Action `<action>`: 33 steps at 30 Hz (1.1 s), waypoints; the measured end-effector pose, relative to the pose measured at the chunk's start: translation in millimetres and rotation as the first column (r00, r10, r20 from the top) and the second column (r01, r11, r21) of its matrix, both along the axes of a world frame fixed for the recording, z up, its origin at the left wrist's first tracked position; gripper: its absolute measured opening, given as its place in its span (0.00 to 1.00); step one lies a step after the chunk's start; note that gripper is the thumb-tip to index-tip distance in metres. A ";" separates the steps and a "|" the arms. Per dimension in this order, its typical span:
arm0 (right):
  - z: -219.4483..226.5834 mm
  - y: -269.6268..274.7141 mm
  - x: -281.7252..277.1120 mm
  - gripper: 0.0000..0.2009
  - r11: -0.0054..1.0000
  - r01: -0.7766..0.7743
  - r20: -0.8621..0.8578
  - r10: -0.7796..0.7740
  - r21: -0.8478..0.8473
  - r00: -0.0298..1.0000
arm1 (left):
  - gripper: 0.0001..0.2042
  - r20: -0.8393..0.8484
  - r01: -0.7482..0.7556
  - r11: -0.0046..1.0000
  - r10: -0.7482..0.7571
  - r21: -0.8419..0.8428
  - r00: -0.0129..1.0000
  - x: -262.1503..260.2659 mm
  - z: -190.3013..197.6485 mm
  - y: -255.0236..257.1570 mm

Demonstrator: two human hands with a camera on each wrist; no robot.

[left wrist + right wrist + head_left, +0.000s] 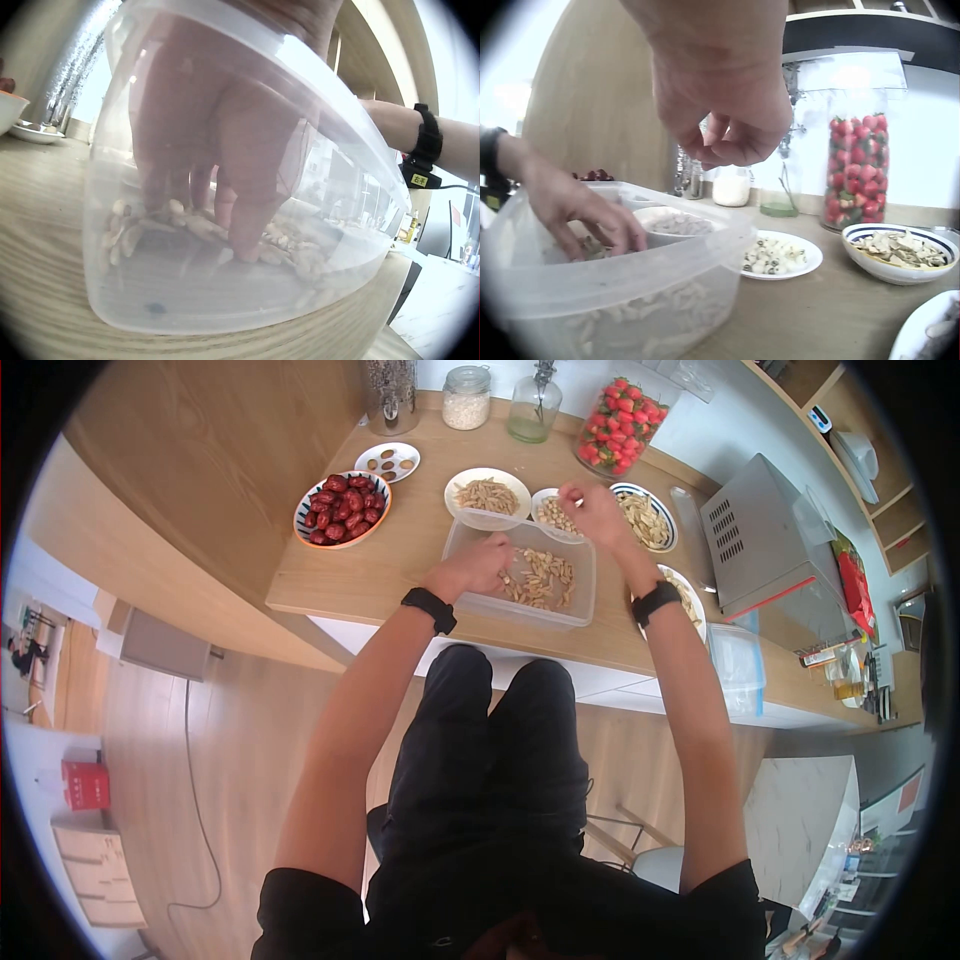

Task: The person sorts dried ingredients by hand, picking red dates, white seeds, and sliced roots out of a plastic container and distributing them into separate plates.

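My left hand (484, 564) reaches down into a clear plastic container (583, 605). Its fingers are spread downward and touch the pale slender pieces (543, 575) scattered over the bottom. Over a small white plate of round pale seeds with dark centres (769, 259), likely lotus seeds, hangs my right hand (724, 105), raised above the container's rim. Its fingers are curled with the tips together; I cannot tell whether a seed is between them. Behind the container is a white plate of pale strips (487, 496).
Red dates (345, 510) fill a bowl at the left, beside a small dish (387, 461). A blue-rimmed bowl of dried slices (904, 249) and another plate (690, 595) lie right. Behind stand a strawberry jar (622, 428), a glass jar (466, 398) and a bottle (533, 410).
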State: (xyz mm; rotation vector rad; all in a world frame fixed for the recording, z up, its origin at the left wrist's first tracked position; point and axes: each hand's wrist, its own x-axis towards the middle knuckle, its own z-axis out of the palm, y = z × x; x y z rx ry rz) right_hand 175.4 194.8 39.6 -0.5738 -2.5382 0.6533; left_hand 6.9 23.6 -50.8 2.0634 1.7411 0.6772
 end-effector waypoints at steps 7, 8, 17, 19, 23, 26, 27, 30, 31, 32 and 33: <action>-27.2 50.7 7.1 0.11 0.962 0.274 0.086 -0.273 0.008 0.958 | 0.17 -0.027 -0.030 1.000 0.030 -0.001 0.999 0.7 2.7 0.6; -25.6 50.4 9.4 0.12 0.953 0.302 0.073 -0.301 -0.001 0.951 | 0.16 -0.005 -0.041 0.999 0.041 -0.023 0.999 2.8 5.7 -0.7; -12.0 -19.4 20.9 0.08 0.982 0.174 -0.130 -0.183 -0.076 0.974 | 0.18 0.029 0.024 0.999 -0.026 0.048 0.999 0.8 -3.5 0.8; -14.4 -41.8 23.4 0.08 0.993 0.074 -0.069 -0.081 -0.095 0.994 | 0.18 0.034 0.029 0.999 -0.031 0.044 0.999 -0.6 -6.7 0.5; -35.4 -52.8 18.8 0.04 0.949 -0.307 0.229 0.285 0.066 0.931 | 0.17 -0.011 0.034 0.999 -0.034 0.042 0.999 1.0 -4.0 0.6; -47.8 -58.7 19.7 0.06 0.935 -0.273 0.341 0.187 0.225 0.921 | 0.17 -0.022 0.027 0.999 -0.026 0.035 0.999 0.7 0.1 0.5; -51.0 -58.1 19.4 0.06 0.938 -0.270 0.342 0.186 0.216 0.921 | 0.16 -0.024 0.024 0.999 -0.023 0.022 0.999 0.8 0.9 -0.2; -54.5 -59.0 19.6 0.07 0.953 -0.199 0.308 0.124 0.227 0.943 | 0.16 -0.032 0.028 0.999 -0.027 0.023 0.999 1.3 3.2 -0.7; -53.3 -58.9 20.9 0.08 0.948 -0.156 0.243 0.088 0.278 0.966 | 0.16 -0.030 0.036 0.999 -0.035 0.015 0.999 2.4 4.4 -0.7; -49.0 -61.1 22.3 0.09 0.938 -0.111 0.176 0.055 0.328 0.983 | 0.16 -0.036 0.035 0.999 -0.035 0.008 0.999 3.2 5.7 -1.1; -44.0 -63.2 23.0 0.09 0.940 -0.111 0.177 0.054 0.324 0.983 | 0.16 -0.043 0.030 1.000 -0.030 0.003 0.999 3.3 7.4 -1.6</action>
